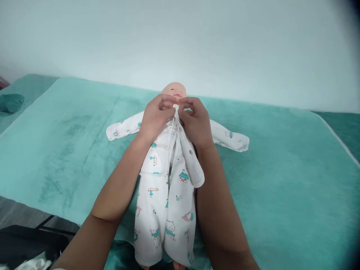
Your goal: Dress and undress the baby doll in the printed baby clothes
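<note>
A baby doll (174, 90) lies on its back on a teal blanket (281, 180), head away from me. It wears a white printed shirt (157, 153) and matching trousers (165, 217). Both sleeves lie spread out sideways. My left hand (156, 116) and my right hand (197, 122) meet at the doll's neck, each pinching an edge of the shirt's collar. The shirt front hangs unfastened below, with its right flap (192, 163) folded outward. Buttons show along the left placket.
The blanket covers a bed that runs to a pale wall (197, 37) behind. A dark green bundle (11, 102) sits at the far left edge. Dark objects and floor show at the lower left (25, 240).
</note>
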{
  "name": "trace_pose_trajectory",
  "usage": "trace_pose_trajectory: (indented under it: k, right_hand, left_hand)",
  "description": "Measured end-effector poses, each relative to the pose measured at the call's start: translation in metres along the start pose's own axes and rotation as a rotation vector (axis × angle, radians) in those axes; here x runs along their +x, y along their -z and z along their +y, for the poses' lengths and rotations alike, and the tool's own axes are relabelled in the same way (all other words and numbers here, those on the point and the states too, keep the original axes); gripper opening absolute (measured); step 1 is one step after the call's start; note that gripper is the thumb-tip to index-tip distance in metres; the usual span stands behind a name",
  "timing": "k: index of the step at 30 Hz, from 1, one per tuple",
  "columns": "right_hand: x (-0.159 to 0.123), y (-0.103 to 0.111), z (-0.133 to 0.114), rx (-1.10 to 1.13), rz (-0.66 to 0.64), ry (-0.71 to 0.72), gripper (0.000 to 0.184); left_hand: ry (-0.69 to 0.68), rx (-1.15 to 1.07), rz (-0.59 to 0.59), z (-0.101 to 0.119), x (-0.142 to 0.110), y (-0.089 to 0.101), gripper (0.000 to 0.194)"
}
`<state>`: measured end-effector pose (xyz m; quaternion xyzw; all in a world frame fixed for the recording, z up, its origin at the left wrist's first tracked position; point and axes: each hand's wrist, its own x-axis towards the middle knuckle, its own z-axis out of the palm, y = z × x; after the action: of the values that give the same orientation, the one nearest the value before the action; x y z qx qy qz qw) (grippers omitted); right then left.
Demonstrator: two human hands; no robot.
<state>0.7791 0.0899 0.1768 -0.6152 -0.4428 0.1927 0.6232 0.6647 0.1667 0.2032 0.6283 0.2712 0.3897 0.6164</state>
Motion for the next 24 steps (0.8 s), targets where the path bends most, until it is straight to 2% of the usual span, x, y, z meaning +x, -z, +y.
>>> trace_pose_trajectory:
  k: [8,15,21,24]
  right_hand:
    - [0.0,0.002,-0.009,-0.008,-0.009,-0.047,0.012]
    - [0.0,0.0,-0.009,0.013,0.017,-0.024,0.01]
    - [0.001,-0.001,-0.008,-0.034,0.059,-0.033,0.011]
    - [0.002,-0.002,-0.004,-0.023,0.09,-0.055,0.011]
  left_hand:
    - [-0.053,0.108,0.02,-0.005,0.003,0.001,0.026]
    - [-0.082,0.151,0.045,-0.008,0.004,0.003,0.02]
    - [-0.172,0.235,0.038,-0.012,0.004,0.004,0.014]
    - [-0.232,0.259,0.094,-0.012,0.002,0.002,0.009]
